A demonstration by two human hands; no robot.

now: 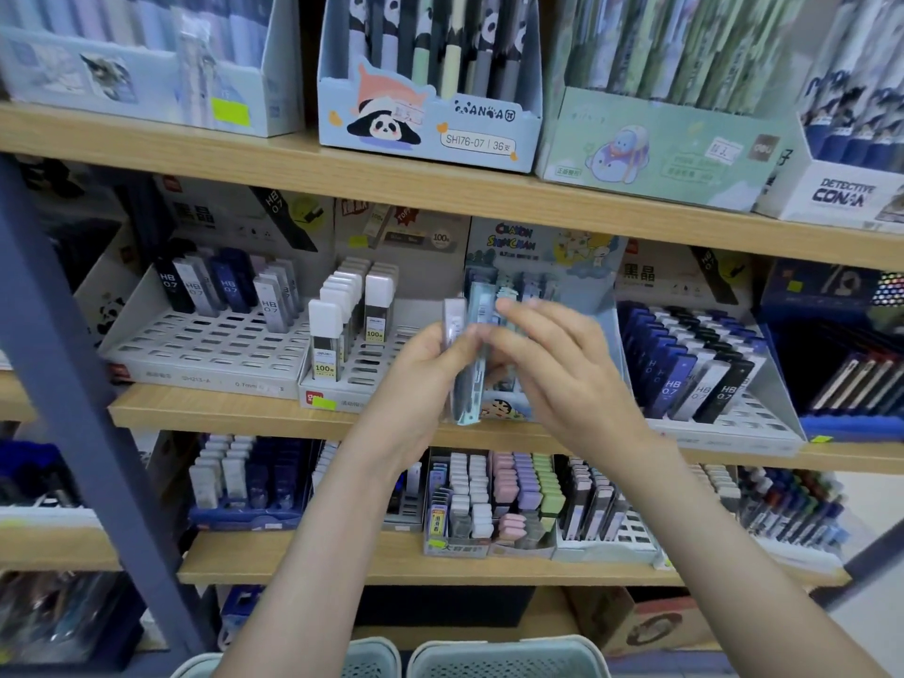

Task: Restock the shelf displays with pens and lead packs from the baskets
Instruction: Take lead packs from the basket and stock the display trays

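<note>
Baskets (508, 660) of pale green perforated plastic sat nearest, cut off by the bottom edge and partly crossed by both bare forearms. Above them the left hand (430, 364) gripped a small bunch of lead packs (467, 379), slim flat cases of clear and bluish plastic held roughly upright, with thumb and fingers curled round their sides. The right hand (553, 364) met it from the other side; its motion-blurred fingers bent over the upper ends of the same packs, pinching them.

Both hands hid the lower front of a cardboard cartoon display box (538, 247) on the middle wooden shelf (220, 408). Left of it stood a white slotted plastic tray (195, 345), mostly bare slots with a few dark and grey HB 0.7 cases at its back, then a smaller tray (364, 371) of clear tubes with white caps. To the right, a like tray (748, 413) was packed with blue, black and white cases. A slanting grey-blue metal upright (73, 359) crossed the left side. Farthest up, a glossy panda-printed box (425, 124) held upright pens.
</note>
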